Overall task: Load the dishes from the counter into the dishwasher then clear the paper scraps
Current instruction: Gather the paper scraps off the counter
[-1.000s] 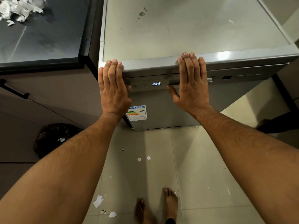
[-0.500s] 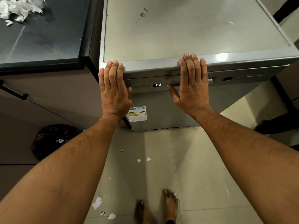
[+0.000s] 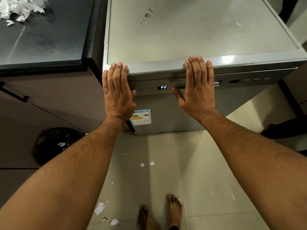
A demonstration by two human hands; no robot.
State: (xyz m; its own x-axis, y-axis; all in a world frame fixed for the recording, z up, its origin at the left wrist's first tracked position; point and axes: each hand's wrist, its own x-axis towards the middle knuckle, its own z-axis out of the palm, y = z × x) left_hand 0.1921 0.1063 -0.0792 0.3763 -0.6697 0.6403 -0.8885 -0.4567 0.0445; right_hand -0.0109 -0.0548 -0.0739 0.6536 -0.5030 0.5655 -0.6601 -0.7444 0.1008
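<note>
The silver dishwasher (image 3: 191, 34) stands with its door closed, and its small display (image 3: 162, 87) reads P2. My left hand (image 3: 118, 92) lies flat with straight fingers against the top front edge at the left corner. My right hand (image 3: 198, 85) presses flat on the same edge further right, thumb spread toward the display. A heap of white paper scraps (image 3: 20, 9) lies on the dark counter (image 3: 46, 40) at the upper left. More paper scraps (image 3: 147, 164) are scattered over the tiled floor. No dishes are in view.
A black bin bag (image 3: 53, 145) with scraps in it sits on the floor at the left, below the brown cabinet fronts. My bare feet (image 3: 159, 213) stand in front of the dishwasher. Another person's dark foot (image 3: 282, 130) shows at the right.
The display went from 888 to P2 and stays on P2. Both hands remain flat on the dishwasher's top front edge, almost unmoved.
</note>
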